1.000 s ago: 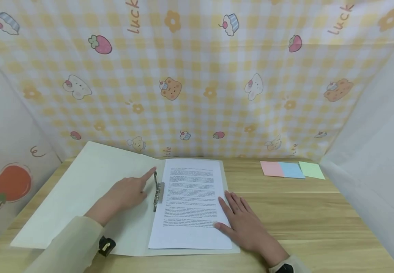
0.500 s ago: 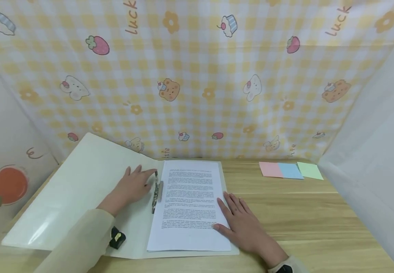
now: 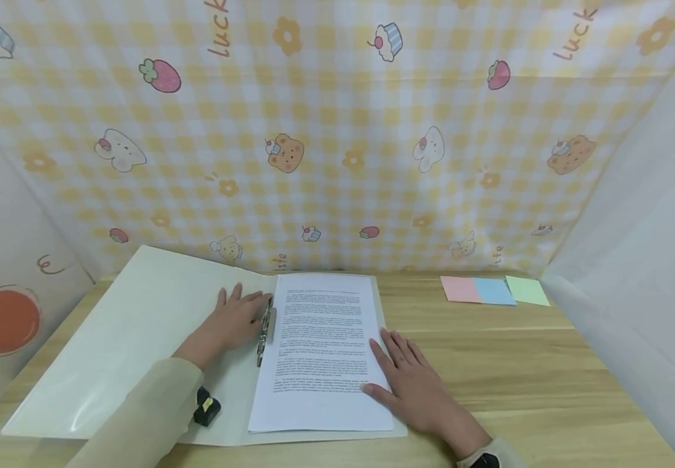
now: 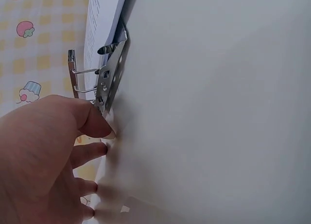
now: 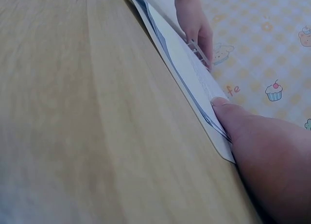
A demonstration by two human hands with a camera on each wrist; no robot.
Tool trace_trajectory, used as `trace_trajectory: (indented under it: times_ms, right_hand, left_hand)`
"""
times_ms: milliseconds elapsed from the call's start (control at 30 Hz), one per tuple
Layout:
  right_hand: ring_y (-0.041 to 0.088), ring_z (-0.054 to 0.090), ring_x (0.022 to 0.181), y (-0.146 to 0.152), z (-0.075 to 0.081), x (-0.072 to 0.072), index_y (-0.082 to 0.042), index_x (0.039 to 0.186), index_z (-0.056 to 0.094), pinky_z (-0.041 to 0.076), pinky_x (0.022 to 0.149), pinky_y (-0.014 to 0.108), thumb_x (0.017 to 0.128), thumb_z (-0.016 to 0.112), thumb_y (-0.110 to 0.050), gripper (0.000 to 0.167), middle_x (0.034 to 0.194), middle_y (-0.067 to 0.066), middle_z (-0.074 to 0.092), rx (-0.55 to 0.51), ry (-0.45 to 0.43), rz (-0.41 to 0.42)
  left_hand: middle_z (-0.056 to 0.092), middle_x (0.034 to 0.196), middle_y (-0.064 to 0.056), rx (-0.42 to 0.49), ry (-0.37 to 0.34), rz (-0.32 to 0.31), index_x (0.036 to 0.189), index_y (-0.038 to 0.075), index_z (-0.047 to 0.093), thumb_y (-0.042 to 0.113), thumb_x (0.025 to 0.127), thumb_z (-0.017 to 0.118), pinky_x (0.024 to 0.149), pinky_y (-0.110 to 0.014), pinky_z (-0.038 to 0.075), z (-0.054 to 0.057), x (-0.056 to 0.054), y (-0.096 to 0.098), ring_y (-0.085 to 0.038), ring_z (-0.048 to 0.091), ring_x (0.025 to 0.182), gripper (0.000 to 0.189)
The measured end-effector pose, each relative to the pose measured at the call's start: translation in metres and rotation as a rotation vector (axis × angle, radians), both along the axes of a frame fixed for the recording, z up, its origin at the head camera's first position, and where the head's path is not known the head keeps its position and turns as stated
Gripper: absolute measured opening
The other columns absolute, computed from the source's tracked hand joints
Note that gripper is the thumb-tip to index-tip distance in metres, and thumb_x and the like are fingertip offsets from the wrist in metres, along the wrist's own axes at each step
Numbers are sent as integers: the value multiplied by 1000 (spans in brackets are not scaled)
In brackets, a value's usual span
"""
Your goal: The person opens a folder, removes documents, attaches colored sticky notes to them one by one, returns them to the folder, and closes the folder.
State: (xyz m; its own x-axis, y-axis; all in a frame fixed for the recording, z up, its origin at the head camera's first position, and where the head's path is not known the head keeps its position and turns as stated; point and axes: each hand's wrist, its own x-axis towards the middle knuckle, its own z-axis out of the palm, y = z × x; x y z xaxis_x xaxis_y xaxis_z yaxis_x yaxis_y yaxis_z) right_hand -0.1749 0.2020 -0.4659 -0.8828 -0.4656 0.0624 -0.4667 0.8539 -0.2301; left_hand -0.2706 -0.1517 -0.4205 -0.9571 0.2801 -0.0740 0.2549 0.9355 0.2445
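Observation:
A white folder [image 3: 121,325] lies spread open on the table, with a stack of printed paper [image 3: 320,351] on its right side. A metal lever clip [image 3: 264,335] is fixed near the fold; in the left wrist view the clip [image 4: 109,73] has a bar raised on two prongs. My left hand [image 3: 229,325] rests on the left cover with fingers spread, its index fingertip at the clip's far end. Beside the clip in the left wrist view is the thumb of the left hand [image 4: 43,141]. My right hand [image 3: 416,383] lies flat across the paper's right edge, its thumb on the sheets.
Pink [image 3: 460,289], blue [image 3: 494,292] and green sticky notes [image 3: 527,290] lie at the back right of the wooden table [image 3: 519,370]. A checkered cloth [image 3: 337,130] hangs behind, and white panels flank both sides.
My left hand's other fingers have spread from a pointing pose onto the cover, while the index stays by the clip's end. The left cover rose slightly, then sank. My right hand stays on the paper.

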Motion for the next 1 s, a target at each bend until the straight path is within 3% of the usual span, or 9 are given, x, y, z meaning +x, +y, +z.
trace_trajectory:
  times_ms: [300,433,567,767,1000]
  right_hand:
    - [34,14,159,2,-2,-1,-12,161,25,13,128,55,102,41,-61,78,170,14,15,0,9,-7]
    - [35,15,159,1,-1,0,-12,161,26,14,128,55,102,42,-61,78,170,14,16,-10,6,-5]
    - [35,16,158,1,-1,0,-12,160,27,14,128,55,102,42,-61,78,170,14,17,-12,7,-7]
    - [34,16,159,0,-2,0,-13,160,28,14,128,55,102,41,-63,78,170,13,17,-20,3,-13]
    - [33,17,159,-1,-2,1,-13,160,30,15,128,55,101,40,-65,79,170,13,19,-29,7,-27]
  left_hand:
    - [43,156,-24,1,32,-22,147,-1,48,15,96,54,120,-73,8,2,1,-5,-56,17,151,54]
    - [46,153,-27,0,66,-53,141,-3,55,14,96,55,119,-74,14,7,9,-10,-55,25,149,48]
    - [52,149,-24,1,119,-76,135,4,62,14,96,60,115,-74,25,13,28,-12,-51,37,145,40]
    - [70,128,-15,24,210,-123,126,6,69,11,93,66,103,-56,51,18,68,-11,-37,65,122,33]
    - [73,121,-10,-34,260,-169,119,10,73,14,88,74,104,-72,42,13,113,-7,-32,67,119,31]
